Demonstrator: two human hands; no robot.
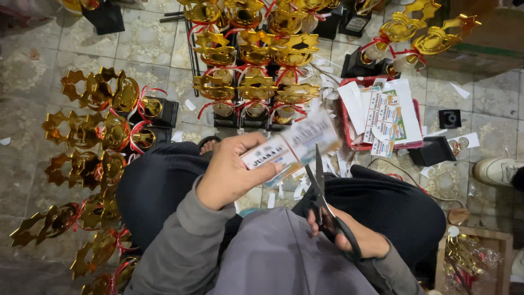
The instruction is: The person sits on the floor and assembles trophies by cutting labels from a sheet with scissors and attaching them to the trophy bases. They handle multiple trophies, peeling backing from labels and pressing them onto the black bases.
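Lying along the left edge of the frame, a column of gold trophies (93, 136) rests on the tiled floor (33, 71), well apart from the work. At centre, the left hand (232, 172) pinches a strip of printed labels (295, 145) by its lower left end, thumb on top and fingers curled beneath. The strip's long axis runs from that grip up and to the right, tilted, its far end free and blurred. Just right of the hand, the scissors (322, 188) point almost straight up, blades slightly parted, their tips touching or just behind the strip's lower edge near its middle; which one I cannot tell. The blades stand nearly square to the strip. The right hand (355, 237), lower centre right, is closed through the scissor loops. Further right, a red tray (345, 123) holds more label sheets (385, 114).
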